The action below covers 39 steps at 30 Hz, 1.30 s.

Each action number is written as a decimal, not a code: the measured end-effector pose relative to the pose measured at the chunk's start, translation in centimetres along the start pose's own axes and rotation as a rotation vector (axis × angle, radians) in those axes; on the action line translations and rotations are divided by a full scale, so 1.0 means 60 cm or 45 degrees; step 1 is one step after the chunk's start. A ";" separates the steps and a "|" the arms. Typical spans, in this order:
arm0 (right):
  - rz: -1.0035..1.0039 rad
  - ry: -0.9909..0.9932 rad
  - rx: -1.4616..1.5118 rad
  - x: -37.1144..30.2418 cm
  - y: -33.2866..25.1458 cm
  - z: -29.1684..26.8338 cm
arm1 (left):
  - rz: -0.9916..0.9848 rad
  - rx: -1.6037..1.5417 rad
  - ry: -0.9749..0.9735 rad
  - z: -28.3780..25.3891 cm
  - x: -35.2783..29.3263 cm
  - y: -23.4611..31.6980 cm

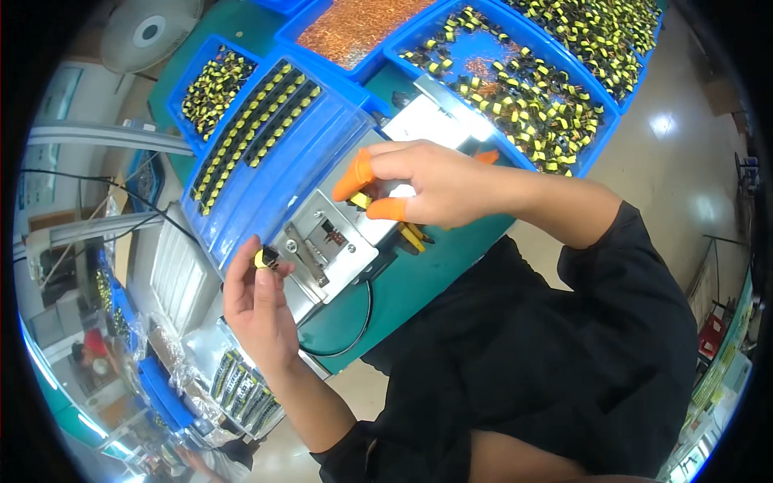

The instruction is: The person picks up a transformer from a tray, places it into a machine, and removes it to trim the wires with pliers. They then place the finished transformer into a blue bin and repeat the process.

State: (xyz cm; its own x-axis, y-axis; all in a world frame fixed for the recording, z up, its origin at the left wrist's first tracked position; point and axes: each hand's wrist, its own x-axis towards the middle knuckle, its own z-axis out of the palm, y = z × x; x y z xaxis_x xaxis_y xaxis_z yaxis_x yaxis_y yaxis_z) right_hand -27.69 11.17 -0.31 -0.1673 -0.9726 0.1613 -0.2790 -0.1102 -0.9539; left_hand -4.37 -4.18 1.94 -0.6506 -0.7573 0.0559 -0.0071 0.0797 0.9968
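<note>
Between the thumb and fingers of my left hand [262, 302] is a small yellow-taped black transformer [266, 258], held at the near left corner of a metal bench fixture [322, 249]. Orange finger cots cover the thumb and forefinger of my right hand [439, 183], which pinches another yellow-taped transformer [360, 200] above the fixture's far right side. Screws, a slanted metal bar and a small opening with copper-coloured bits show on the fixture's plate. Just beyond it lies a blue tray [266, 189] with rows of the same transformers along its far left part.
Blue bins of loose transformers stand at the far left [171, 105] and far right [609, 133]. Another blue bin [282, 36] holds copper-coloured clippings. Yellow-handled pliers [412, 238] lie beside the fixture on the green table [439, 278]. A black cable [369, 318] loops near the edge.
</note>
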 end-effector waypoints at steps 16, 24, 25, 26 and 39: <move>0.066 -0.033 0.440 0.009 0.014 -0.008 | 0.355 1.150 0.168 -0.055 0.186 -0.038; 0.200 0.022 0.437 0.011 0.005 -0.007 | 0.095 1.279 -0.201 -0.027 0.251 -0.051; 0.203 0.015 0.431 0.011 0.000 -0.007 | 0.096 1.272 -0.209 -0.028 0.253 -0.051; 0.222 -0.002 0.369 0.012 -0.008 -0.007 | 0.047 1.254 -0.220 -0.029 0.256 -0.050; -0.466 -0.007 -0.744 0.048 0.009 0.085 | 0.706 1.412 -0.098 -0.026 0.206 -0.046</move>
State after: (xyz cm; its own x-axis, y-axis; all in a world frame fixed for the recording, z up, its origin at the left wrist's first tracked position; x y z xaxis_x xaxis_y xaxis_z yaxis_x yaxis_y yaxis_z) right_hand -23.50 7.26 -1.63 0.0394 -0.8949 0.4445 -0.7809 -0.3051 -0.5451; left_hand -11.18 -14.79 -0.03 -0.8132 -0.4097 0.4133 -0.3306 0.9097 0.2512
